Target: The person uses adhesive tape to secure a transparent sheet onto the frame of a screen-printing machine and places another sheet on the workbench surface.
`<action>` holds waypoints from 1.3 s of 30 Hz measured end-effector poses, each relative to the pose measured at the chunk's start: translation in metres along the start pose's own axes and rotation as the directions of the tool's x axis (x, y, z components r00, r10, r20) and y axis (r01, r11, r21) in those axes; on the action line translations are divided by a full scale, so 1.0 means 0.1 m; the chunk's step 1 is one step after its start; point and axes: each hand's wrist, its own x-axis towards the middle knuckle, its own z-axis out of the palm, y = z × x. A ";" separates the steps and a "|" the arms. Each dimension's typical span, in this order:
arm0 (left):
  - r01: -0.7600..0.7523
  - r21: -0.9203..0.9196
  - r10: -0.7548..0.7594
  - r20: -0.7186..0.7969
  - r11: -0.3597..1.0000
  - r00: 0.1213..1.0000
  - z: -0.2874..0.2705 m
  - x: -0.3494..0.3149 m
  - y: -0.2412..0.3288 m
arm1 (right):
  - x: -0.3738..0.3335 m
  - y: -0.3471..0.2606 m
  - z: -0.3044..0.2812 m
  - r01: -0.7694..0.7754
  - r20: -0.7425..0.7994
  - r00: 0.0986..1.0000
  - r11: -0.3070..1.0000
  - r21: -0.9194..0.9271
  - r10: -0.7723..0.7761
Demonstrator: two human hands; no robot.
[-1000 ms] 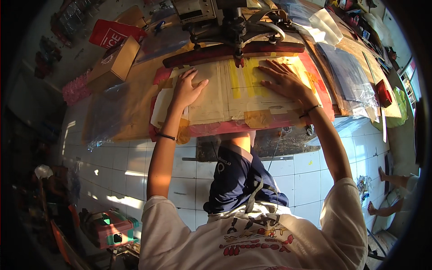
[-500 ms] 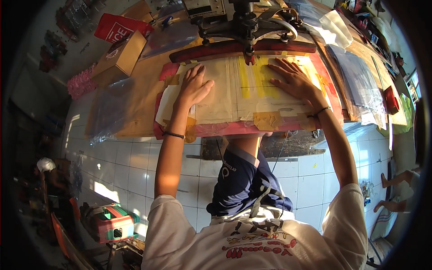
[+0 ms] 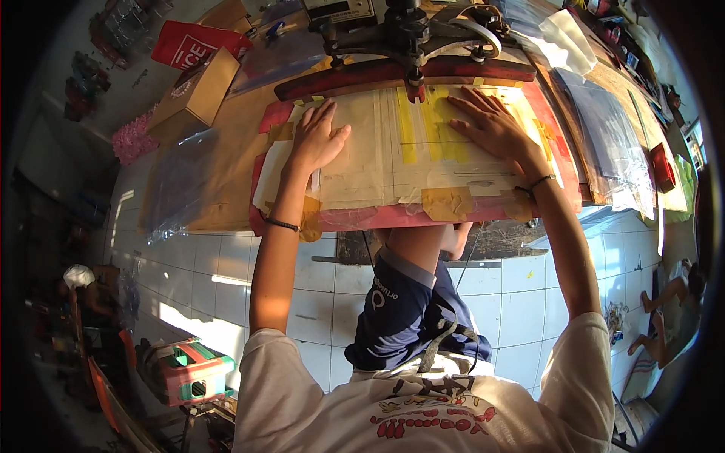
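A flat board (image 3: 362, 181) with pink edges and patches of brown tape lies before me, covered by a pale sheet. My left hand (image 3: 320, 139) rests on its left part, fingers stretched forward and thumb apart. On the right part, my right hand (image 3: 495, 130) lies flat with its fingers spread, beside yellow strips (image 3: 436, 147). Neither hand holds anything. Just beyond my fingertips, a dark red bar (image 3: 340, 80) runs across the board's far side, below a black metal machine arm (image 3: 423, 47).
A cardboard box (image 3: 198, 94) and a red bag (image 3: 198, 47) stand at the far left. Clear plastic sheets (image 3: 600, 128) lie on the right of the table. A plastic stool (image 3: 192, 370) is on the tiled floor, lower left. Another person's legs (image 3: 655, 321) show at the right.
The view has shifted slightly. Both hands remain laid on the board in nearly the same places. Under the table, more of my foot shows.
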 end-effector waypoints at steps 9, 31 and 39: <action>-0.006 0.016 0.007 -0.065 1.000 0.998 0.10 0.08 -0.14 | 0.01 -0.01 -0.01 0.027 -0.085 0.996 0.996 0.082 -0.020; 0.058 -0.013 -0.055 0.154 0.998 0.986 -0.09 0.16 -0.04 | -0.01 0.02 0.01 0.002 -0.081 0.997 0.996 0.090 0.005; -0.081 0.030 0.083 -0.069 0.996 0.994 -0.10 0.06 -0.07 | -0.10 -0.06 -0.07 -0.025 -0.112 0.993 0.992 0.120 0.038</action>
